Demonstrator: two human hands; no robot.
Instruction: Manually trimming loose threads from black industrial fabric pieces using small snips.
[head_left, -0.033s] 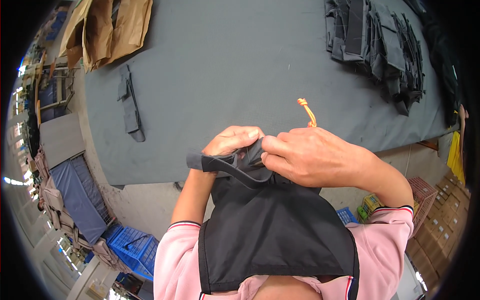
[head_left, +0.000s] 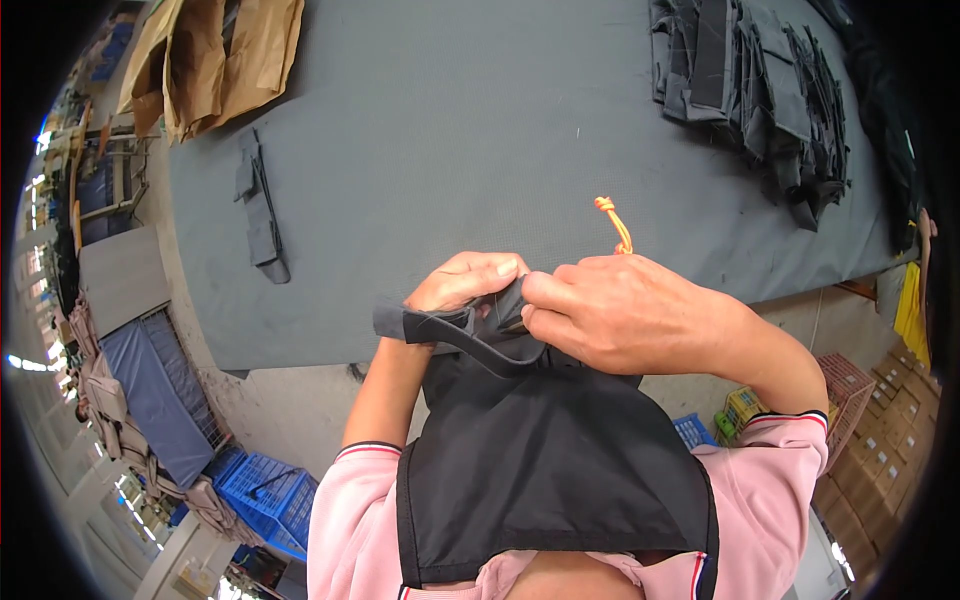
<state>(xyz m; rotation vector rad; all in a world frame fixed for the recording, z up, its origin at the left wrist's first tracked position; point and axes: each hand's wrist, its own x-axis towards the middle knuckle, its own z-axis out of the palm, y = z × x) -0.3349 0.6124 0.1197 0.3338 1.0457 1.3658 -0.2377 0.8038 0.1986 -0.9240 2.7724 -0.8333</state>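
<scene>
Pinching the dark fabric strip (head_left: 450, 332), your left hand (head_left: 465, 283) and right hand (head_left: 620, 310) sit close together; it loops crosswise on their near side, free end by your left (orange cord (head_left: 619, 224) poking out beyond your right).

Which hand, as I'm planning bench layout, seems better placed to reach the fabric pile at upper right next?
Probably the right hand: it is nearer the pile, while the left hand sits farther left. Both are at the dark strip, so the right would likely need to free its grip first.
</scene>
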